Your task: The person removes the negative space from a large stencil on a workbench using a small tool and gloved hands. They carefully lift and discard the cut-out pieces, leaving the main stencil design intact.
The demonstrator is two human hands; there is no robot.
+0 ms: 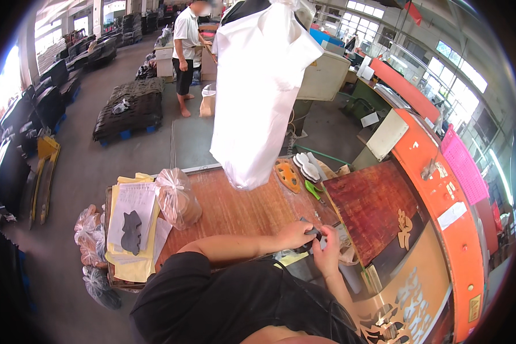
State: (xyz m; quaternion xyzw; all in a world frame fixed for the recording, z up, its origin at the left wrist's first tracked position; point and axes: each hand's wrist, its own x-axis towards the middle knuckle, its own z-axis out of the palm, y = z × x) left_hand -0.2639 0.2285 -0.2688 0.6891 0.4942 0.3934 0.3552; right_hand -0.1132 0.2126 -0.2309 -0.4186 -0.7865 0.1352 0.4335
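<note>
My left hand (294, 235) and my right hand (327, 253) meet over the right end of the wooden table (235, 200). Between their fingers is a small dark grey piece (311, 232), mostly covered by the fingers, so its kind does not show. Both hands are closed on it. Just beyond them on the table lie a bright green-handled tool (313, 190), an orange sole-shaped piece with holes (287, 175) and white rounded pieces (308, 167). Pale scraps and a yellow slip (293, 260) lie close under my hands.
A reddish-brown board (372, 200) and a tan sheet with cut-outs (424, 272) lie right, beside an orange machine beam (436, 178). A white bag (261, 92) hangs ahead. Papers (133, 209) and a clear bag (178, 200) sit left. A person (184, 51) stands far off.
</note>
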